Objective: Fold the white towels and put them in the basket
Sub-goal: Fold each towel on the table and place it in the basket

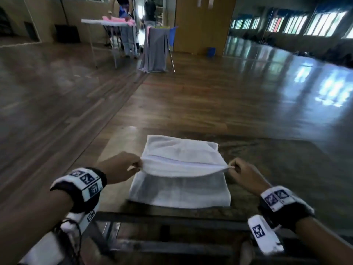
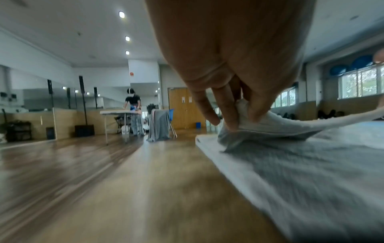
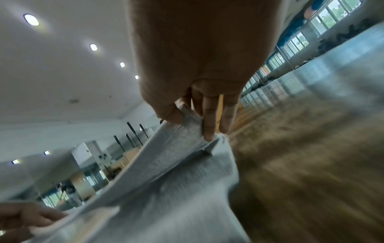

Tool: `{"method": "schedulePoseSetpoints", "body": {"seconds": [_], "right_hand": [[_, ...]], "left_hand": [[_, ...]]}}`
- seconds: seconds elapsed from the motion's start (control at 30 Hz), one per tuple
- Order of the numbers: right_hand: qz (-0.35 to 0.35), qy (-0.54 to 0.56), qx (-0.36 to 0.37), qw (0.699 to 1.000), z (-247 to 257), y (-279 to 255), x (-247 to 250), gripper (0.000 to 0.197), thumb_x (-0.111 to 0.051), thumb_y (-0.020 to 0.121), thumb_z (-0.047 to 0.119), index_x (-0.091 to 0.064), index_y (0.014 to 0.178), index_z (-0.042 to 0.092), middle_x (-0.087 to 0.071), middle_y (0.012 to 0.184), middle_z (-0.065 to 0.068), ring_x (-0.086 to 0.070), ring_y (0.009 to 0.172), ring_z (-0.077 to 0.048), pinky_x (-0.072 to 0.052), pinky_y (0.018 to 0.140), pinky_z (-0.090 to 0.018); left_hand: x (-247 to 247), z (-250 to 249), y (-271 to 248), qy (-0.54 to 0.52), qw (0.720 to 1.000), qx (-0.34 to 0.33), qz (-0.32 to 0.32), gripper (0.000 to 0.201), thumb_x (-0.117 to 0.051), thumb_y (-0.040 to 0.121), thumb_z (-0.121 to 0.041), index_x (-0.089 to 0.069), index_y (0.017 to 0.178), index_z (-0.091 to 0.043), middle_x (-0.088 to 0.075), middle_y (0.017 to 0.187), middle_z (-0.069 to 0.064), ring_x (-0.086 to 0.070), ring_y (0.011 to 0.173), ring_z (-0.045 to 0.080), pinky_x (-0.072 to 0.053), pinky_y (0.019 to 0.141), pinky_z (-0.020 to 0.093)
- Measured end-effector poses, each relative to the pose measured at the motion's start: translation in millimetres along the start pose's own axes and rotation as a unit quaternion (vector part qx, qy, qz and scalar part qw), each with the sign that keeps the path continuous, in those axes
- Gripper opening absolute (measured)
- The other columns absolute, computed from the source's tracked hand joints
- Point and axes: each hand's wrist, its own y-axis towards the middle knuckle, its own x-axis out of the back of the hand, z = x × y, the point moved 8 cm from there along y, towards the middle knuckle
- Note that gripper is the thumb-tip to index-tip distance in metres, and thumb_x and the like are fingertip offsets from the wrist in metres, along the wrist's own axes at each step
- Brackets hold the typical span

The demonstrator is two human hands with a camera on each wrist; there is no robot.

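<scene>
My left hand (image 1: 122,167) pinches the left end of the white towel (image 1: 181,175)'s raised edge: thumb on the near side, fingers (image 2: 225,113) curled down over the bunched corner, cloth squeezed between them. My right hand (image 1: 246,175) does the same at the right end; in the right wrist view the thumb and fingers (image 3: 208,121) clamp a layered corner. Both grips narrow, holding cloth, nothing else.

The edge I hold hangs between the two hands as a sagging band, lifted off the layer below and spanning the towel's width. Far half of the towel slopes back from that band down to the surface. Near half lies flat, already doubled judging by the stacked edges seen from the right wrist. Its front edge runs just short of the table (image 1: 267,165)'s near rim.

Table is dark and worn, with a metal frame (image 1: 172,220) under the near edge. Marker-tagged bands (image 1: 86,182) sit on both wrists.

Further out: glossy wood floor (image 1: 191,96). Across the room, a white folding table (image 1: 107,22) with pink cloth (image 1: 116,19) on it, a person (image 2: 133,111) standing at it, and beside it a chair draped in grey fabric (image 1: 154,48). Windows (image 1: 305,23) along the right wall. No basket in any view.
</scene>
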Motion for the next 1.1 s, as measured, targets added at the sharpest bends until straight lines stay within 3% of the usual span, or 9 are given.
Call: {"method": "schedulePoseSetpoints", "body": {"seconds": [0.1, 0.2, 0.3, 0.53, 0.8, 0.9, 1.0, 1.03, 1.1], "right_hand": [[0.077, -0.027, 0.014, 0.997, -29, -36, -49, 0.019, -0.061, 0.082, 0.008, -0.056, 0.076, 0.026, -0.068, 0.087, 0.001, -0.064, 0.084, -0.018, -0.044, 0.069, -0.02], [0.055, -0.076, 0.081, 0.992, -34, -44, -55, 0.013, -0.066, 0.078, 0.012, -0.067, 0.085, 0.023, -0.071, 0.101, -0.001, -0.064, 0.098, -0.016, -0.044, 0.08, -0.021], [0.05, -0.134, 0.086, 0.986, -43, -39, -52, 0.014, -0.064, 0.081, 0.028, -0.069, 0.094, 0.029, -0.069, 0.113, 0.007, -0.058, 0.114, -0.009, -0.047, 0.091, -0.03], [-0.012, -0.166, 0.069, 0.984, -38, -37, -39, 0.013, -0.063, 0.083, 0.025, -0.069, 0.091, 0.033, -0.07, 0.099, 0.016, -0.062, 0.099, -0.007, -0.043, 0.096, -0.037], [-0.026, -0.198, 0.102, 0.974, -10, -58, -27, 0.005, -0.062, 0.081, 0.022, -0.063, 0.085, 0.025, -0.064, 0.091, 0.009, -0.058, 0.091, -0.013, -0.038, 0.091, -0.035], [-0.057, -0.185, 0.105, 0.975, -4, -65, -14, 0.011, -0.065, 0.078, 0.014, -0.065, 0.087, 0.02, -0.066, 0.091, 0.005, -0.061, 0.09, -0.016, -0.042, 0.09, -0.038], [-0.116, -0.15, 0.111, 0.976, -6, -71, 5, 0.016, -0.067, 0.077, 0.008, -0.068, 0.091, 0.016, -0.068, 0.089, 0.001, -0.064, 0.085, -0.02, -0.048, 0.082, -0.045], [-0.116, -0.156, 0.111, 0.975, -8, -73, 6, 0.017, -0.067, 0.078, 0.009, -0.069, 0.093, 0.017, -0.068, 0.09, 0.001, -0.063, 0.086, -0.019, -0.049, 0.081, -0.044], [-0.058, -0.217, 0.106, 0.969, -16, -77, -8, 0.019, -0.064, 0.083, 0.019, -0.068, 0.1, 0.026, -0.064, 0.096, 0.004, -0.06, 0.093, -0.018, -0.045, 0.083, -0.039]], "left_hand": [[-57, 14, -26, -0.021, 0.998, 0.014, 0.058, 0.015, -0.06, 0.088, -0.022, -0.07, 0.099, -0.02, -0.069, 0.112, -0.003, -0.064, 0.1, 0.017, -0.04, 0.083, 0.017], [-71, 24, -32, -0.018, 0.998, 0.021, 0.054, 0.015, -0.058, 0.09, -0.03, -0.068, 0.101, -0.027, -0.063, 0.124, -0.012, -0.06, 0.111, 0.012, -0.041, 0.09, 0.02], [-70, 26, -23, -0.021, 0.998, 0.014, 0.06, 0.014, -0.061, 0.088, -0.025, -0.069, 0.1, -0.027, -0.065, 0.118, -0.012, -0.06, 0.107, 0.01, -0.04, 0.087, 0.017], [-69, 14, -5, -0.016, 0.998, 0.022, 0.056, 0.03, -0.055, 0.084, -0.006, -0.065, 0.108, -0.022, -0.064, 0.112, -0.007, -0.058, 0.101, 0.011, -0.044, 0.087, 0.023], [-51, 8, -12, 0.075, 0.995, 0.054, 0.047, 0.021, -0.055, 0.089, -0.027, -0.067, 0.104, -0.033, -0.068, 0.107, -0.013, -0.061, 0.096, 0.01, -0.048, 0.077, 0.027], [-19, -1, -15, 0.068, 0.995, 0.038, -0.059, 0.016, -0.059, 0.088, -0.027, -0.071, 0.099, -0.031, -0.073, 0.093, -0.012, -0.066, 0.082, 0.012, -0.05, 0.067, 0.028], [14, -20, -30, 0.059, 0.977, -0.047, -0.202, 0.008, -0.069, 0.082, -0.018, -0.075, 0.087, -0.021, -0.073, 0.073, -0.004, -0.064, 0.057, 0.017, -0.047, 0.052, 0.025], [15, -26, -34, 0.076, 0.972, -0.076, -0.21, 0.007, -0.068, 0.082, -0.02, -0.075, 0.084, -0.019, -0.071, 0.069, -0.002, -0.062, 0.053, 0.016, -0.045, 0.052, 0.023], [-6, -25, -36, 0.104, 0.983, -0.084, -0.125, 0.017, -0.06, 0.087, -0.029, -0.074, 0.086, -0.022, -0.073, 0.076, -0.005, -0.064, 0.062, 0.012, -0.045, 0.063, 0.023]]}}
